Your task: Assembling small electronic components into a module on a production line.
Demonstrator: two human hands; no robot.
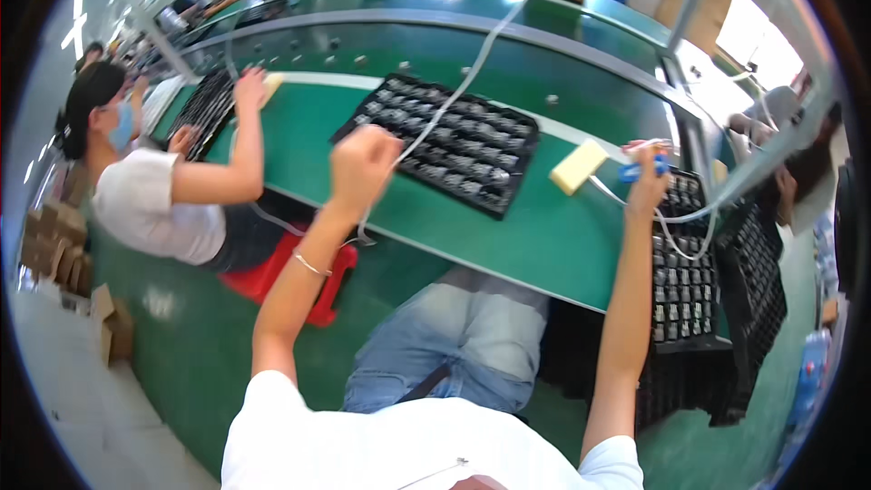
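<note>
Over the green bench, our left hand [363, 163] is clenched on the white cable [472, 73] above the black parts tray [445, 141]; our right hand [646, 177] grips a blue tool [635, 170]. Next likely calls for steadying the cable.

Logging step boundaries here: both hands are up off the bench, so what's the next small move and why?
Probably lower the right hand, which grips a blue tool with a white cable, left toward the black compartmented plastic tray of small parts. The left hand is fisted on another white cable above that tray, and neither hand touches a part.
</note>
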